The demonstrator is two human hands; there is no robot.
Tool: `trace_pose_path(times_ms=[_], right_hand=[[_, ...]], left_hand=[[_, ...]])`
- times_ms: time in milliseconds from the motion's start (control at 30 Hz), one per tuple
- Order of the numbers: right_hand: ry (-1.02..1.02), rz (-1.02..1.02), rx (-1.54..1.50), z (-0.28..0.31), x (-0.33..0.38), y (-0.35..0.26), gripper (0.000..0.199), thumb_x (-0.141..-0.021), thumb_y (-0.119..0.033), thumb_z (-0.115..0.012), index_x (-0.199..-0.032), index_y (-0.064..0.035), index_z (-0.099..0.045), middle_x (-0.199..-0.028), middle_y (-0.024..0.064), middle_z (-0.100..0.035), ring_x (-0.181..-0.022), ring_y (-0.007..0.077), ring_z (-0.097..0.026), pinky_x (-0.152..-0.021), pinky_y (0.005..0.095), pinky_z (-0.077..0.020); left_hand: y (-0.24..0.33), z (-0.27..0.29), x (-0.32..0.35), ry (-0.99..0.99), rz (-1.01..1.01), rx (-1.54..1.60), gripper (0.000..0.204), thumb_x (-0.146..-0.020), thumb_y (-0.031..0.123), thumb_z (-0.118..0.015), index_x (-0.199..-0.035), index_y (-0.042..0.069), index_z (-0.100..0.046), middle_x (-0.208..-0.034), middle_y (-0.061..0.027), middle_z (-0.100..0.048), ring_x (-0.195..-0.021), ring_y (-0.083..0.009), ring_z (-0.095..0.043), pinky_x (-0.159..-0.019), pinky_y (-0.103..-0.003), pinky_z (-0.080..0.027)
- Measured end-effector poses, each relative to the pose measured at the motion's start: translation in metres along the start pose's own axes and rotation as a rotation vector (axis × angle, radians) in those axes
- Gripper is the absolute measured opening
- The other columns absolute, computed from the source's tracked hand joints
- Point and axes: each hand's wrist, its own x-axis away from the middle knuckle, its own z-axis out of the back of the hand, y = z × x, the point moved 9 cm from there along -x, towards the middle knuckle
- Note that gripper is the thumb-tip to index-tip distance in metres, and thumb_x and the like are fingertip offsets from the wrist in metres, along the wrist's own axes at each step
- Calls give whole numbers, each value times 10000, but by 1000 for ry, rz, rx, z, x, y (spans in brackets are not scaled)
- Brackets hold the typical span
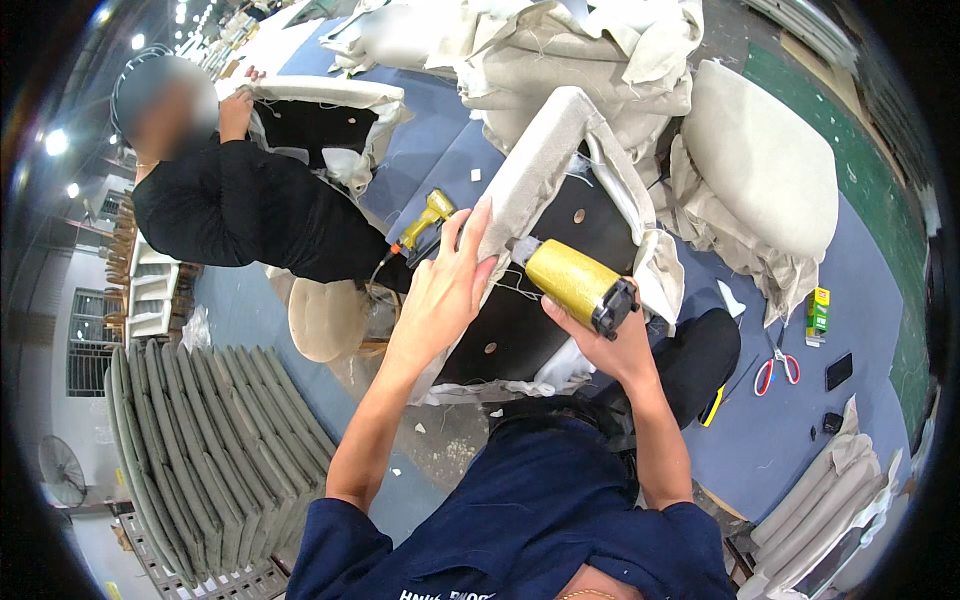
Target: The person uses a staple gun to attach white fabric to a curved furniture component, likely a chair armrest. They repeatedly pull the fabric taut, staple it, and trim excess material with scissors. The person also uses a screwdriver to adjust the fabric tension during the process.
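Observation:
In front of me stands a tilted upholstered furniture frame (pixel 540 140), its rails wrapped in beige fabric around a black backing (pixel 510 325). My left hand (pixel 447 295) grips the near-left rail, thumb on the inner side and fingers over the padded edge. My right hand (pixel 610 335) is wrapped round a yellow pneumatic staple gun (pixel 572 276). The gun's nose points left at the inner edge of that rail, close to my left fingers; whether it touches is not clear. Loose fabric edges and threads hang along the frame's right side.
A second yellow staple gun (pixel 428 218) lies on the blue table beyond my left hand. At left, a co-worker (pixel 250 205) handles another frame (pixel 330 92). Beige cushion covers (pixel 765 160), red-handled scissors (pixel 777 370) and a phone (pixel 839 372) lie right. Grey-green panels (pixel 215 450) are stacked left.

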Motion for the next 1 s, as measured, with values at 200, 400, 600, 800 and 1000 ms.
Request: trace_pose_path(times_ms=[200, 400, 600, 800, 1000], right_hand=[[-166, 64, 236, -9, 0, 5, 251, -803, -169, -854, -972, -25, -738, -909, 115, -750, -821, 243, -717, -782, 315, -524], [-220, 125, 45, -17, 8, 3, 208, -797, -91, -802, -953, 14, -713, -763, 134, -704, -651, 303, -692, -625, 329, -521], [-264, 108, 55, -23, 24, 0, 202, -790, -99, -794, -940, 4, -707, -810, 141, -700, -646, 303, -688, -603, 346, -514], [-110, 46, 229, -18, 46, -16, 286, -790, -162, -831, -1014, -21, -724, -884, 130, -745, -708, 284, -715, -711, 354, -508], [-208, -148, 11, -47, 35, 7, 316, -777, -187, -868, -1011, -34, -722, -956, 75, -727, -848, 260, -639, -788, 344, -455]], left_hand=[[2, -6, 3, -60, -21, -36, 735, -966, 149, -629, -1591, 146, -242, -1440, -282, -425, -842, -481, -661, -753, -514, -548], [11, -3, 3, -191, -13, 14, 901, -867, 58, -667, -1613, 137, -168, -1505, -264, -350, -1031, -507, -611, -855, -526, -518], [20, 5, 6, -326, -120, 164, 922, -872, 117, -684, -1621, 96, -147, -1596, -260, -259, -1178, -448, -603, -955, -461, -516], [-77, -44, 17, -259, 371, 1170, 727, -1019, 541, -518, -1515, 14, -444, -1517, -136, -471, -1301, -187, -518, -1075, -348, -424], [-65, -21, 54, -278, 376, 519, 694, -1087, 542, -267, -1531, 15, -351, -1481, -203, -488, -1323, -389, -501, -1124, -456, -344]])
